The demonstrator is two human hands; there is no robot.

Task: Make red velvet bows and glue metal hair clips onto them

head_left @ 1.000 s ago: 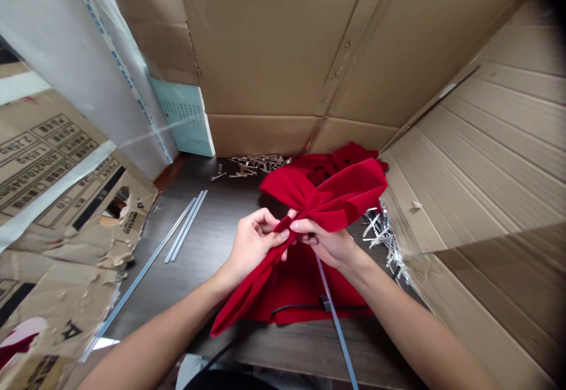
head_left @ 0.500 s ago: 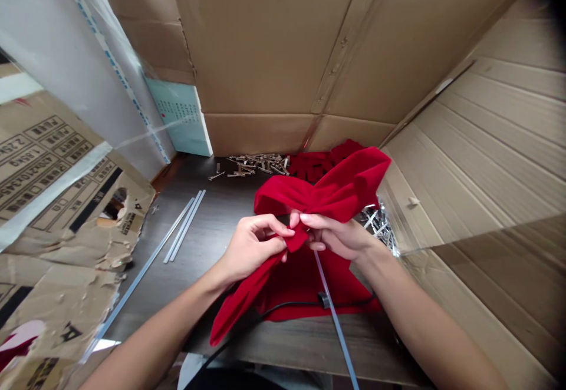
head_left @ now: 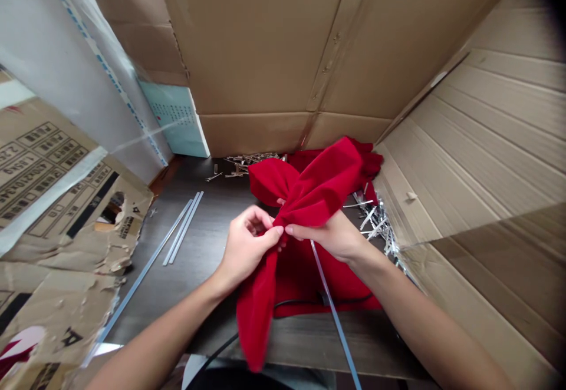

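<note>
Both my hands pinch the gathered middle of a red velvet bow (head_left: 309, 187) above a dark wooden table (head_left: 207, 248). My left hand (head_left: 245, 245) grips the cloth from the left, thumb and fingers closed on it. From the right, my right hand (head_left: 329, 237) holds the same knot with its fingers pressed together. One red tail (head_left: 256, 313) hangs down past the table's front edge. Two loops of the bow stand up behind my fingers. More red cloth (head_left: 305, 272) lies flat on the table under my hands.
Cardboard walls (head_left: 274, 54) close in the table at the back and right. Torn printed cartons (head_left: 57, 201) stand at the left. Clear plastic rods (head_left: 183, 228) lie on the table; another rod (head_left: 333, 313) and a black cable (head_left: 300, 303) cross the flat cloth. Metal clips (head_left: 247, 160) and silvery pieces (head_left: 375, 222) are piled behind.
The bow has turned and tilted, its loops now further back and left. The hanging tail has swung down lower over the table's front edge. Both hands keep their grip on the middle.
</note>
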